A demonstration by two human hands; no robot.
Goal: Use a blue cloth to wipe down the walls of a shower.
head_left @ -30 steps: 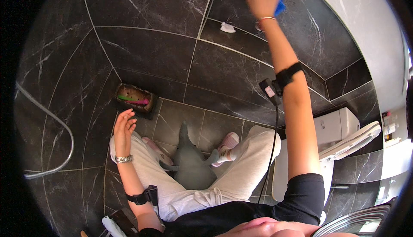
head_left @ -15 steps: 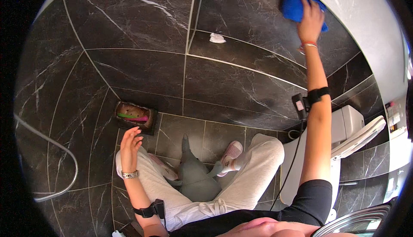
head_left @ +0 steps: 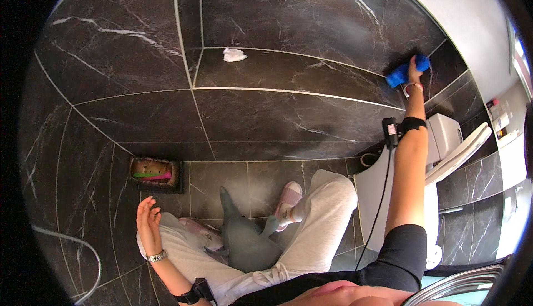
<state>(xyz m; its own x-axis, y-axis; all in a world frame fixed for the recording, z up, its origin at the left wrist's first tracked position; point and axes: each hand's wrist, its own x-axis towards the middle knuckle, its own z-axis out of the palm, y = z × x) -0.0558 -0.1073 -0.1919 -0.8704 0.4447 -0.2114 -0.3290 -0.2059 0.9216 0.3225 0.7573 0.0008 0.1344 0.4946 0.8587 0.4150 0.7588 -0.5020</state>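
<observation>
At the far right, my right hand (head_left: pixel 414 73) grips a bunched blue cloth (head_left: pixel 397 77) against the dark marbled tile wall (head_left: pixel 333 20). The cloth sits by the corner, at the right end of a tiled ledge (head_left: pixel 311 79). Some of my right fingers are hidden by the cloth and the angle. My left hand (head_left: pixel 149 227) hovers over my left knee, fingers loosely apart, with nothing in it. Farther left along the ledge lies a crumpled white piece (head_left: pixel 235 55), tissue or cloth, out of reach of both hands.
A white toilet cistern (head_left: pixel 446 132) and raised seat (head_left: pixel 461 153) stand under my right arm. A dark-rimmed box (head_left: pixel 178 178) with green and pink items is on the floor. A grey rounded object (head_left: pixel 249 245) lies between my legs. A hose (head_left: pixel 94 256) curves at left.
My right hand has moved the blue cloth down the wall and slightly right, to the ledge's end by the corner. The view has shifted; my left hand stays open near my knee.
</observation>
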